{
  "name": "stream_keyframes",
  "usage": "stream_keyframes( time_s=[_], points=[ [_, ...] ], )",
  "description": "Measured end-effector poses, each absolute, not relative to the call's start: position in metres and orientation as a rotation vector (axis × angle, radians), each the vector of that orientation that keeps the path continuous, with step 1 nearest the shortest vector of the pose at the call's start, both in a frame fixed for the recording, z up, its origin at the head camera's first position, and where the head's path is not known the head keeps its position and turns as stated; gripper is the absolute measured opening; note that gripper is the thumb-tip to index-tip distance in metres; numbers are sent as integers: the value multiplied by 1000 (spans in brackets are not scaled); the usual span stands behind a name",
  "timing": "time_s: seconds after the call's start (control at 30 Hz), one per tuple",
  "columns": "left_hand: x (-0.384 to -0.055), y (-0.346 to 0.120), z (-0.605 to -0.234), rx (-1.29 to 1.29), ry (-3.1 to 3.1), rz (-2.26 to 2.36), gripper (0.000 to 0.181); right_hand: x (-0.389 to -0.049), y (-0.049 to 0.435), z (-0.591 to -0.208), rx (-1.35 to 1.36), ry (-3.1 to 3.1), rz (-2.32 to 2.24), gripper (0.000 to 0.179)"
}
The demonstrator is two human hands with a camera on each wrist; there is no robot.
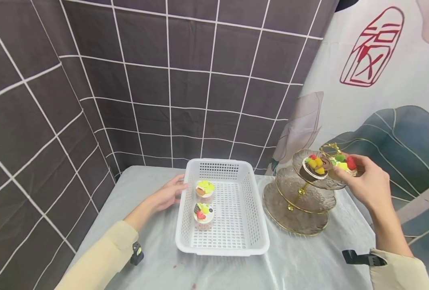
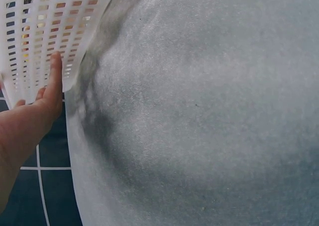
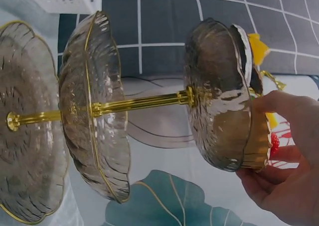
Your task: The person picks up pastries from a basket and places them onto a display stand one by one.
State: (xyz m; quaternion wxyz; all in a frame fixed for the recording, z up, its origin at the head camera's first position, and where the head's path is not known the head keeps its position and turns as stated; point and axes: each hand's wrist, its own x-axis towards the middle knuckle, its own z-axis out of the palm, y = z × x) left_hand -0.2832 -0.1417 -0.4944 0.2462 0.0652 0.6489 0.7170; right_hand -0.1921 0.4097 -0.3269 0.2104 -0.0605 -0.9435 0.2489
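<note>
On the top tier of a three-tier glass cake stand (image 1: 305,201), my right hand (image 1: 370,181) grips a fruit-topped cupcake (image 1: 345,163). In the right wrist view the fingers (image 3: 279,104) close around its tan cup at the tier's rim. Beside it on that tier sits a dark-cupped cupcake (image 1: 313,168) with yellow fruit. My left hand (image 1: 166,194) touches the left wall of a white plastic basket (image 1: 229,251), fingers fairly straight in the left wrist view. Inside the basket stand a cupcake with yellow topping (image 1: 205,190) and another with a strawberry piece (image 1: 203,217).
The two lower tiers (image 1: 294,193) of the stand hold nothing visible. A grey cloth (image 1: 156,257) covers the table. Dark gridded fabric (image 1: 192,88) hangs behind and at the left, and a printed curtain (image 1: 410,141) hangs at the right.
</note>
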Motion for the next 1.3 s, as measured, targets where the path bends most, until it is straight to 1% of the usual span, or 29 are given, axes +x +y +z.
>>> stream_keyframes(
  time_s=[0.17, 0.3, 0.4, 0.53, 0.67, 0.73, 0.87, 1.03, 1.17, 1.3],
  points=[
    [-282, -140, -495, 169, 1768, 1958, 67, -195, 413, -326, -115, -2711, 635, 75],
    [-282, -139, -496, 164, 1775, 1954, 67, -194, 415, -320, -102, -2753, 635, 82],
    [-282, -139, -496, 166, 1777, 1956, 67, -186, 413, -313, -109, -2759, 646, 86],
    [-283, -140, -496, 170, 1772, 1965, 68, -171, 401, -303, -129, -2640, 673, 81],
    [-283, -140, -495, 166, 1768, 1964, 68, -157, 372, -295, -88, -2456, 666, 71],
    [-283, -140, -495, 163, 1763, 1966, 68, -151, 355, -291, -12, -2385, 650, 67],
    [-283, -140, -494, 181, 1764, 1970, 67, -145, 321, -286, 223, -2264, 647, 67],
    [-283, -140, -494, 182, 1760, 1972, 67, -148, 286, -288, 525, -2255, 714, 67],
    [-283, -141, -495, 177, 1760, 1968, 66, -160, 262, -305, 690, -2333, 865, 63],
    [-284, -141, -496, 176, 1757, 1969, 65, -173, 231, -331, 726, -2432, 992, 57]
  ],
)
